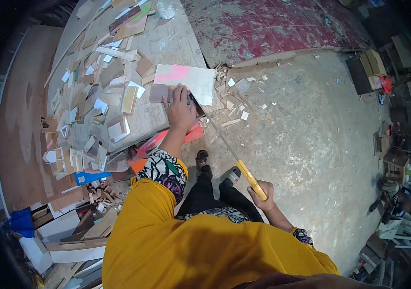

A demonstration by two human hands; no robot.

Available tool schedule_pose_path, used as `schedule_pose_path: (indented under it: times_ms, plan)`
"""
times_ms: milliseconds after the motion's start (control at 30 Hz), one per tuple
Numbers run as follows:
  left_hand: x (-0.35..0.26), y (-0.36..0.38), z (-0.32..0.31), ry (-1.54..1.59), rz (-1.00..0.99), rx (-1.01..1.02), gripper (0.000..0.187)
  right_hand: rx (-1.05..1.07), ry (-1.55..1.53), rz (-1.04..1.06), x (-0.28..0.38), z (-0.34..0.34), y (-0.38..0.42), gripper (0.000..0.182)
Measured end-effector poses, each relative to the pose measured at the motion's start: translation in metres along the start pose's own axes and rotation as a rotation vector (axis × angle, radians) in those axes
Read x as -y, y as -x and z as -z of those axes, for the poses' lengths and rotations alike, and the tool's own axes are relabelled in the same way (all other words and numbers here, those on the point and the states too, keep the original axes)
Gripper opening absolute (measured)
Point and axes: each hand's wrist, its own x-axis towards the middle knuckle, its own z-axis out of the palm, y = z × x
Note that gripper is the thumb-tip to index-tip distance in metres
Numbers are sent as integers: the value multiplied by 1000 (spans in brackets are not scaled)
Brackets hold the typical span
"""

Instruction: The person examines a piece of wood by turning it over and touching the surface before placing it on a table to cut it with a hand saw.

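Note:
My right hand is wrapped around the yellow handle of a handsaw. The saw's thin dark blade runs forward and left to the corner of the worktable. My left hand lies palm down at that corner, fingers stretched over a brownish board, pressing on it; most of the board under the palm is hidden. Right beside the fingers is a pale board with a pink patch, partly over the table edge. The blade passes close to the right of my left hand; whether it touches wood cannot be made out.
Wood offcuts cover the table's left part. Small scraps litter the concrete floor by the corner. A red sheet is below the edge. Boards are piled at lower left. Another person sits far right.

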Motion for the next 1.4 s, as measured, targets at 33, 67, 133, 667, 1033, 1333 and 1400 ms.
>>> schedule_pose_path:
  times_ms: [33,67,133,667,1033,1333,1400]
  plan:
    - [0,0,0,10,1,-7,54,0,1,-5,2,0,3,25]
    - [0,1,0,19,1,-12,54,-25,-56,-121,5,0,6,26]
    - [0,1,-1,33,-2,-21,53,-136,-336,-372,9,-7,10,32]
    - [-2,1,3,-48,8,34,56,-5,-82,-75,10,-14,-18,25]
    - [-1,-3,6,-70,19,77,59,53,-40,26,5,-22,-24,11]
    - [0,-2,5,-56,12,64,59,34,-73,-59,7,-20,-18,14]
    - [-1,2,3,-57,-6,65,60,25,-103,-81,12,-22,-37,13]
